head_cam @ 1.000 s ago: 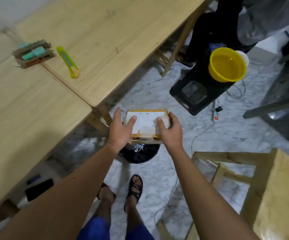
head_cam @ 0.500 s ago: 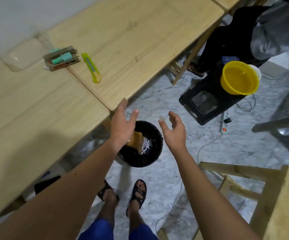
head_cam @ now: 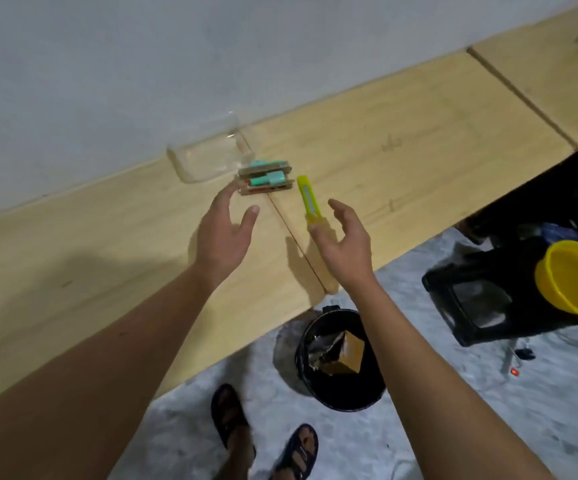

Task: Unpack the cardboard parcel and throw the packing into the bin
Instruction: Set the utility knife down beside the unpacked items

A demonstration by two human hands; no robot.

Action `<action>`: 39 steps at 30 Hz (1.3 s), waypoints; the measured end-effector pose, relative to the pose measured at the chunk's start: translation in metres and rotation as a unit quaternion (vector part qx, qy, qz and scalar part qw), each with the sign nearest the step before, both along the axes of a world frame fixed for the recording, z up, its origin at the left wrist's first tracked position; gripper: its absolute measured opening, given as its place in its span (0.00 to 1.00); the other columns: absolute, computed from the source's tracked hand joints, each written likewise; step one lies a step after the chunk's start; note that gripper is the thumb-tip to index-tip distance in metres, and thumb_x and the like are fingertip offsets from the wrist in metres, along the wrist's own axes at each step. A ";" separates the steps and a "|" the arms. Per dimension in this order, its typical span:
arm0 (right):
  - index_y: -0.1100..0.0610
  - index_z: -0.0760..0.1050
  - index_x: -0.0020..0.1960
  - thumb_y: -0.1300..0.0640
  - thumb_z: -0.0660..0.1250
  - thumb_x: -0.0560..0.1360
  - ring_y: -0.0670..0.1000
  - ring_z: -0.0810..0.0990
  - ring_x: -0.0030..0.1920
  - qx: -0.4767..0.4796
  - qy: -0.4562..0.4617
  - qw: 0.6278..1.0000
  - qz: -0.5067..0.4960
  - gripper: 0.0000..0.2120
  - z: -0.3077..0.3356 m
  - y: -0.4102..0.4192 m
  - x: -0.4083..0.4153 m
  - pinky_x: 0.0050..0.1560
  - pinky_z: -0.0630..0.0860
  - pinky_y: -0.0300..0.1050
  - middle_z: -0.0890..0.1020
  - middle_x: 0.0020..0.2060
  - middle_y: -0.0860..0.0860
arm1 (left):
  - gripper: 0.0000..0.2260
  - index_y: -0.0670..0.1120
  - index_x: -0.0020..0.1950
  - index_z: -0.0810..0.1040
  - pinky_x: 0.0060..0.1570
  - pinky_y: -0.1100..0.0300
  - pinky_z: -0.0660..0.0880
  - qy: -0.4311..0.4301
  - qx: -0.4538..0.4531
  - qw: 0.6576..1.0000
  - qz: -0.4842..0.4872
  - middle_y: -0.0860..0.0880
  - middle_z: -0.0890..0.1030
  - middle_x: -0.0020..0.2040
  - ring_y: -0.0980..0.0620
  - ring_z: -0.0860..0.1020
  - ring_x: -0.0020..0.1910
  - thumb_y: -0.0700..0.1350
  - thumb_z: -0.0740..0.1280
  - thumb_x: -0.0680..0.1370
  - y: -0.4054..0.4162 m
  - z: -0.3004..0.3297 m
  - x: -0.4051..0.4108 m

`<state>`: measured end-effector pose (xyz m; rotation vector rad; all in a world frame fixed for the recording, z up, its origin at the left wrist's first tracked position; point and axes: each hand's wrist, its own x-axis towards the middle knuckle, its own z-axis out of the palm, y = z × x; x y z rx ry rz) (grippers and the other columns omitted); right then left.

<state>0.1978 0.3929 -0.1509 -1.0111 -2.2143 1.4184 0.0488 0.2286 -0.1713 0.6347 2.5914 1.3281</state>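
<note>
We see one cardboard parcel (head_cam: 349,351) lying tilted inside the one black bin (head_cam: 341,398) on the floor, low in the frame right of centre, with crumpled packing (head_cam: 317,348) beside it in the bin. Above it our two hands hang over the wooden table (head_cam: 107,258), both empty: the left hand (head_cam: 220,237) with fingers straight and spread, the right hand (head_cam: 344,240) with fingers loosely curved. Our right forearm crosses the bin's right rim. Past the fingertips, centre frame, lie one yellow-green cutter (head_cam: 308,199), one small pack of teal items (head_cam: 265,177) and one clear plastic tray (head_cam: 208,150). At the right edge one yellow bowl (head_cam: 574,282) sits on a black stool (head_cam: 471,306).
</note>
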 end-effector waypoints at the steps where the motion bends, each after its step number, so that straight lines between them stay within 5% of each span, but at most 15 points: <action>1: 0.51 0.71 0.74 0.50 0.74 0.77 0.46 0.72 0.71 0.018 0.000 1.000 0.019 0.28 -0.002 -0.001 -0.018 0.70 0.70 0.43 0.75 0.71 0.47 | 0.28 0.49 0.78 0.67 0.72 0.46 0.71 0.014 -0.019 1.000 0.004 0.49 0.72 0.77 0.48 0.73 0.74 0.58 0.66 0.81 -0.008 -0.005 -0.013; 4: 0.56 0.71 0.74 0.53 0.76 0.75 0.49 0.70 0.74 0.074 -0.002 0.995 0.067 0.29 -0.010 -0.001 -0.064 0.70 0.64 0.36 0.73 0.73 0.52 | 0.28 0.47 0.78 0.66 0.74 0.45 0.70 0.041 -0.038 0.998 0.003 0.47 0.69 0.79 0.46 0.71 0.76 0.56 0.66 0.82 -0.029 -0.025 -0.044; 9: 0.57 0.64 0.78 0.56 0.77 0.72 0.54 0.61 0.80 0.141 -0.064 0.976 0.151 0.39 -0.029 0.020 -0.126 0.79 0.62 0.51 0.64 0.79 0.54 | 0.26 0.42 0.77 0.68 0.79 0.55 0.58 0.093 -0.072 0.993 0.022 0.42 0.67 0.79 0.47 0.60 0.82 0.51 0.67 0.82 -0.053 -0.052 -0.087; 14: 0.58 0.62 0.80 0.54 0.77 0.71 0.56 0.62 0.78 0.200 -0.112 0.945 0.235 0.42 -0.044 0.030 -0.151 0.79 0.60 0.53 0.67 0.76 0.54 | 0.30 0.34 0.78 0.62 0.80 0.43 0.57 0.146 -0.139 0.979 0.003 0.36 0.62 0.80 0.39 0.56 0.82 0.51 0.65 0.83 -0.079 -0.082 -0.094; 20: 0.58 0.71 0.74 0.50 0.79 0.69 0.55 0.70 0.65 0.245 -0.126 0.921 0.274 0.37 -0.051 0.036 -0.162 0.67 0.68 0.43 0.71 0.65 0.53 | 0.30 0.32 0.77 0.62 0.81 0.44 0.54 0.207 -0.196 0.959 -0.011 0.34 0.61 0.80 0.38 0.57 0.82 0.52 0.60 0.84 -0.079 -0.093 -0.096; 27: 0.57 0.72 0.69 0.49 0.79 0.68 0.52 0.73 0.61 0.235 -0.128 0.917 0.296 0.34 -0.045 0.034 -0.163 0.61 0.75 0.47 0.76 0.60 0.52 | 0.29 0.30 0.77 0.63 0.79 0.42 0.58 0.251 -0.217 0.943 -0.012 0.33 0.63 0.79 0.37 0.58 0.81 0.52 0.58 0.85 -0.079 -0.097 -0.097; 39: 0.56 0.74 0.69 0.48 0.78 0.68 0.49 0.76 0.56 0.265 -0.018 0.906 0.330 0.32 0.011 0.026 -0.199 0.57 0.73 0.41 0.78 0.58 0.51 | 0.30 0.33 0.79 0.61 0.81 0.43 0.54 0.206 -0.239 0.949 -0.023 0.35 0.59 0.81 0.40 0.55 0.83 0.53 0.59 0.85 -0.080 -0.086 -0.095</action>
